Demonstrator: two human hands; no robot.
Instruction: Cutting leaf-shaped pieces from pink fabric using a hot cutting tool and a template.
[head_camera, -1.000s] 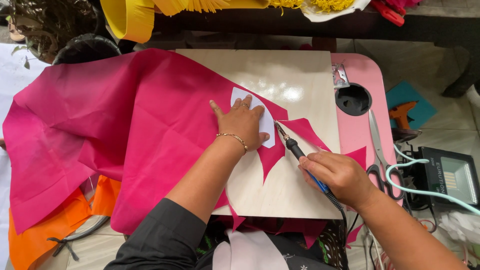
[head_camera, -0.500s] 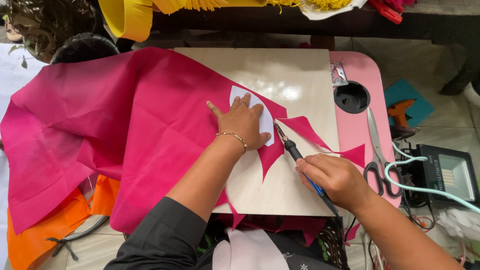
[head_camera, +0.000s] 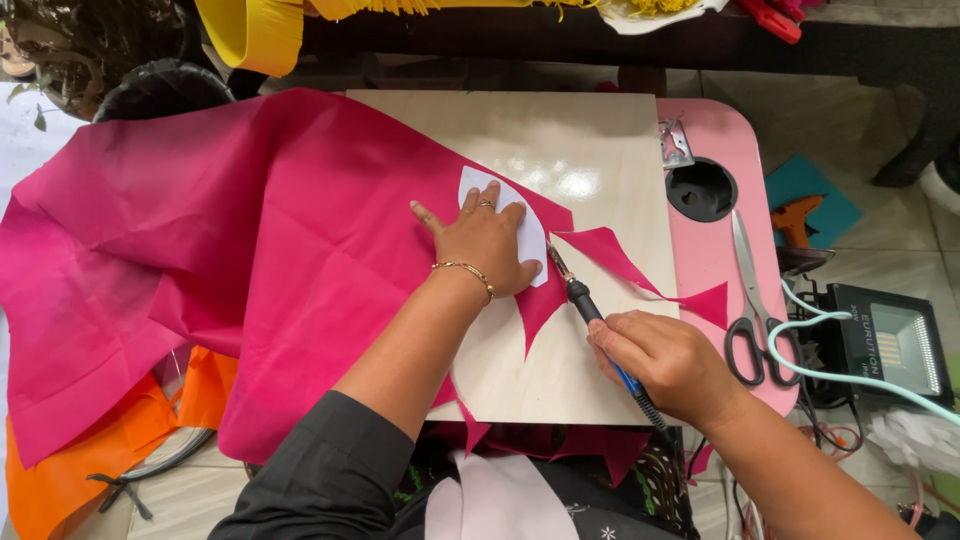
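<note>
A large sheet of magenta woven fabric (head_camera: 230, 270) covers the view from nine o'clock to the centre, draped over the left part of a pale, glossy square wooden board (head_camera: 590, 160). The board lies on a pink plastic lap table (head_camera: 715, 135) with rounded corners, whose edge shows at two o'clock with a round black cup hole (head_camera: 701, 189) in it. At seven o'clock, below the magenta sheet, a piece of orange fabric (head_camera: 90, 460) hangs toward the floor.

The left hand (head_camera: 485, 245) lies flat, fingers spread and gripping nothing, pressing a white paper template with a curved edge (head_camera: 527, 228) onto the magenta fabric just above the centre; a thin gold bracelet (head_camera: 463, 270) circles its wrist. The right hand (head_camera: 665, 362), at four o'clock from the centre, is clenched around a slim black-handled heat-cutting pen with a blue collar (head_camera: 590, 305), held like a pencil. The pen slants up toward eleven o'clock, and its metal tip touches the fabric right at the template's lower right edge, just beside the left hand's thumb.

A pointed magenta offcut (head_camera: 610, 255) lies on the bare board at three o'clock of the template, separate from the main sheet. Long steel scissors with black handles (head_camera: 750, 300) lie on the pink table at three o'clock, blades pointing to twelve. A pale green cable (head_camera: 830, 370) curves past them by a black flat box (head_camera: 885, 345) on the floor.
</note>
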